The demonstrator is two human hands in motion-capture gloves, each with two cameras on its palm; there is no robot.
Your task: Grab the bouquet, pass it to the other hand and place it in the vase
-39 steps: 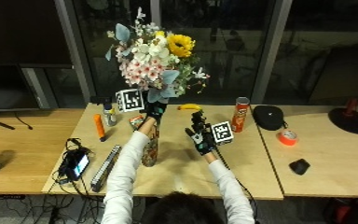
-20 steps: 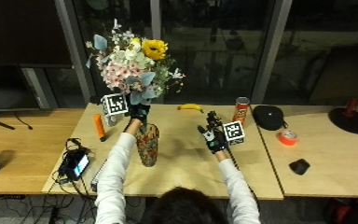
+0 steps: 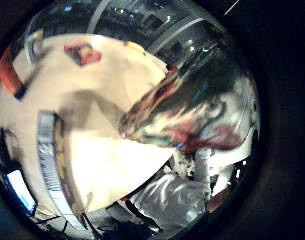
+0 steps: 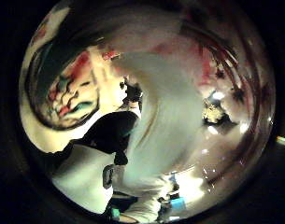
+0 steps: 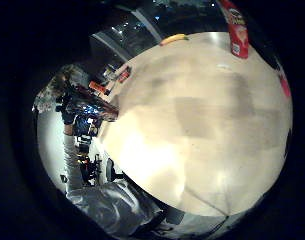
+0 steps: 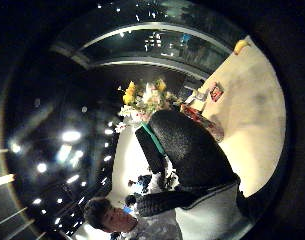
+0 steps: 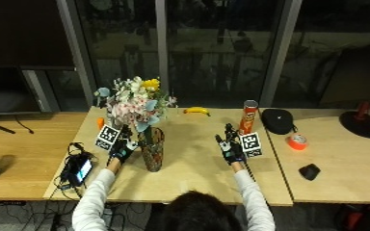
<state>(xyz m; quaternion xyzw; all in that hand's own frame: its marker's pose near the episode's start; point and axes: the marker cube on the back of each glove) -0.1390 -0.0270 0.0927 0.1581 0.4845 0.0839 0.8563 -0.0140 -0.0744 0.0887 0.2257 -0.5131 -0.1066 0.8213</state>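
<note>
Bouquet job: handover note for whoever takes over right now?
Left hand: beside the vase, next to the bouquet stems at the rim; whether the fingers are curled round them cannot be told.
Right hand: open, fingers straight, holding nothing, over bare table, apart from the vase.
Bouquet: upright, stems down in the vase, which stands on the table in front of the person.
Done: pick-up, pass to the left hand and placing, judging by how things lie.
Left: confirm the bouquet stands unaided, then draw the left hand clear.
</note>
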